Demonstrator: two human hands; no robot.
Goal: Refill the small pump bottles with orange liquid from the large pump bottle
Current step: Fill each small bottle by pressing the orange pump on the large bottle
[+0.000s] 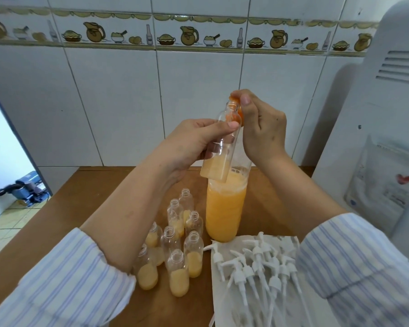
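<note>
My left hand (194, 140) grips a small clear bottle (219, 161), tilted, with pale orange liquid in its bottom. Its open neck sits under the orange pump head (238, 109) of the large bottle. My right hand (260, 128) curls its fingers over that pump head from above. The large clear bottle (224, 208) stands upright on the wooden table (104, 197), more than half full of orange liquid. Several small open bottles (177, 251), each partly filled, stand clustered in front of it on the left.
Several white pump tops (257, 263) lie on a white cloth (224, 300) at the front right. A white appliance (376, 138) stands at the right with a printed pouch (383, 185) leaning on it. A tiled wall runs behind the table.
</note>
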